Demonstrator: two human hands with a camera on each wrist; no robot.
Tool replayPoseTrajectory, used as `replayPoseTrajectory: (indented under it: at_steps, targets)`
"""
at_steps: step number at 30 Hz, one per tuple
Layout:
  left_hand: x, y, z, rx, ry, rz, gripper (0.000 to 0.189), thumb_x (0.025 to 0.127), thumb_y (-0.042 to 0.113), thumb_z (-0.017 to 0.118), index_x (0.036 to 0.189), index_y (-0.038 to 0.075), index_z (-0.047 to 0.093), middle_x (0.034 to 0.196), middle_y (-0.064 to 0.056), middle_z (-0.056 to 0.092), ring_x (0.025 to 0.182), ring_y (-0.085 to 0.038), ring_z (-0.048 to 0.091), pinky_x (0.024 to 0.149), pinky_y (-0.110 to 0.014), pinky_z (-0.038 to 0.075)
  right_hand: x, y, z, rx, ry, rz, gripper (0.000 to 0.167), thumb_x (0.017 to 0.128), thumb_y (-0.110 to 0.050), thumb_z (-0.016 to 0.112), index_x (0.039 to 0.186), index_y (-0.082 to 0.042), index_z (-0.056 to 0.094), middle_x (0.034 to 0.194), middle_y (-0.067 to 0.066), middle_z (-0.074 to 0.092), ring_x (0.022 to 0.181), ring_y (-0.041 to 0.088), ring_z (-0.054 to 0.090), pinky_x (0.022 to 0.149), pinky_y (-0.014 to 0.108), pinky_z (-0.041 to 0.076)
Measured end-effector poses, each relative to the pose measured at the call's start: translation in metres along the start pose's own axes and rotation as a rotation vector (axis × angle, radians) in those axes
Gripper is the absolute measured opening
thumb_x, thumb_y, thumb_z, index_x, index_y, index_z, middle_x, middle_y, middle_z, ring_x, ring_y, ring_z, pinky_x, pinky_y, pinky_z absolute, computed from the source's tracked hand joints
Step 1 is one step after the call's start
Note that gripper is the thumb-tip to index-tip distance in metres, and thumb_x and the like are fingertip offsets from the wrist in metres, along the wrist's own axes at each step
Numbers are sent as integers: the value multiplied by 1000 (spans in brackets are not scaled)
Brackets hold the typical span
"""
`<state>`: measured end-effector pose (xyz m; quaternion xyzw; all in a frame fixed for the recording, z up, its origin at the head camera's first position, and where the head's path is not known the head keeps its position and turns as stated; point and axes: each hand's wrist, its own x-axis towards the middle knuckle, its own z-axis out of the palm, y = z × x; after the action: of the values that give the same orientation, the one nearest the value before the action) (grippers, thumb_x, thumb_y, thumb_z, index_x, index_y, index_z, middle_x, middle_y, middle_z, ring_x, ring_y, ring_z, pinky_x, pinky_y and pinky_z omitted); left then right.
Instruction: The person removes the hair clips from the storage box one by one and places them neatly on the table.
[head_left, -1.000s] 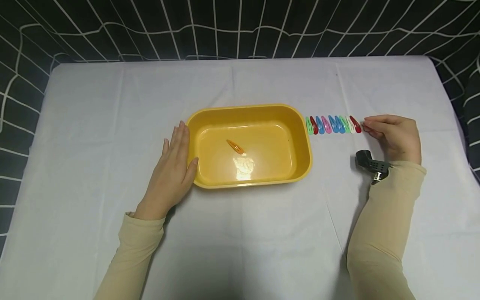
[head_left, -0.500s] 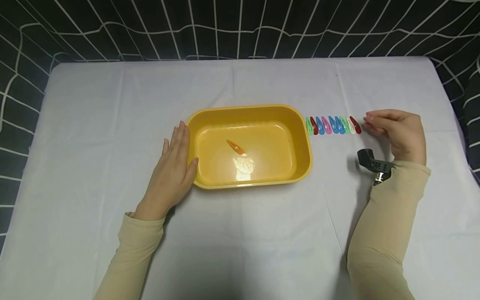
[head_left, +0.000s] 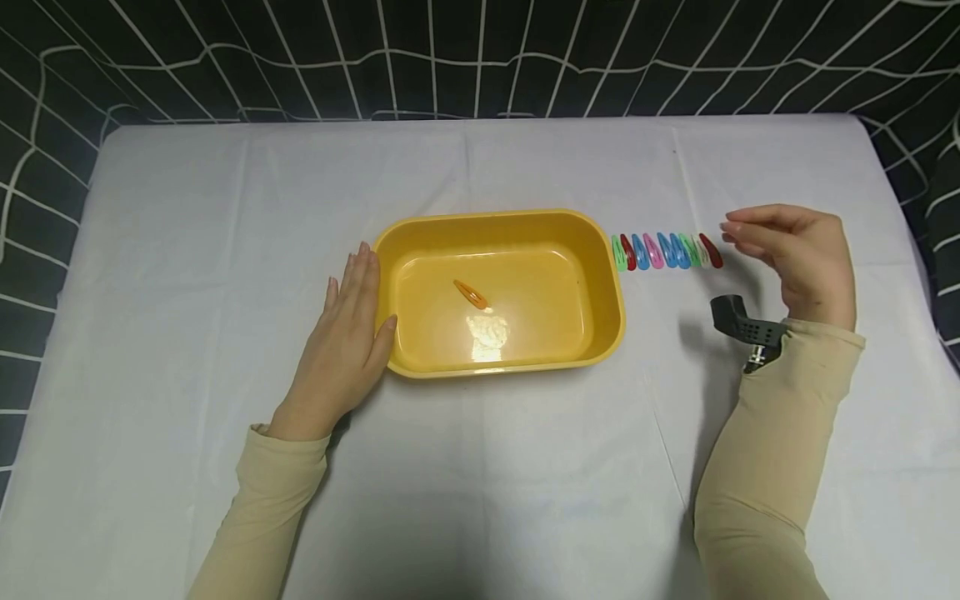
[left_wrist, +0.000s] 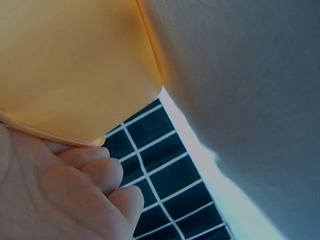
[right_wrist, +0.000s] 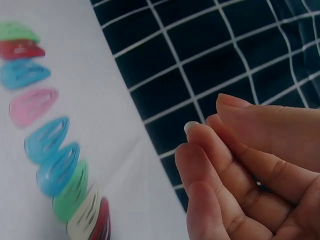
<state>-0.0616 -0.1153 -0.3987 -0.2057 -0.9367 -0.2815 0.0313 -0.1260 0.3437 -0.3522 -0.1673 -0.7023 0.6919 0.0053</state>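
Observation:
A yellow tray (head_left: 504,369) stands mid-table, with an orange hair clip (head_left: 471,294) lying on its floor. My left hand (head_left: 337,354) rests against the tray's left end, fingers straight along the rim and thumb at the front corner. In the left wrist view the tray wall (left_wrist: 75,65) sits right above the fingers. From the tray's right end runs a row of several hair clips in green, red, blue, pink and white, ending in a dark red clip (head_left: 710,250). My right hand (head_left: 798,258) hovers just right of that clip, fingers loosely bent, nothing between thumb and fingertips.
A white cloth (head_left: 510,483) covers the table. Dark fabric with a white grid (head_left: 450,58) hangs along the back and sides. A black wrist camera (head_left: 738,323) juts out from the right sleeve.
My right hand has lifted away from the dark red clip at the row's end and shifted slightly back. The left hand, tray and clips stay put.

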Motion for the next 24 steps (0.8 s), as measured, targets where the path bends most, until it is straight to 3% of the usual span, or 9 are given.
replayPoseTrajectory:
  at_steps: [11, 18, 24]
  targets:
    - [0, -1, 0, 0, 5, 6, 62, 98, 20, 40, 147, -9, 13, 156, -19, 8, 143, -30, 9, 114, -46, 6, -10, -16, 22, -138, -72, -108, 12, 81, -1, 71, 92, 2, 74, 83, 1, 71, 78, 11, 66, 69, 15, 50]
    - [0, -1, 1, -1, 7, 7, 62, 99, 20, 39, 147, -9, 13, 156, -18, 8, 143, -29, 8, 114, -45, 6, -18, -26, 39, -437, -65, -113, 23, 83, -13, 73, 102, -1, 73, 88, -5, 69, 84, 12, 61, 68, 19, 47]
    - [0, -1, 0, 0, -1, 6, 63, 99, 21, 39, 147, -9, 12, 156, -18, 7, 143, -28, 7, 114, -45, 6, -23, -30, 52, -489, -120, -159, 24, 83, -14, 73, 102, 0, 72, 85, -8, 69, 83, 15, 59, 64, 19, 46]
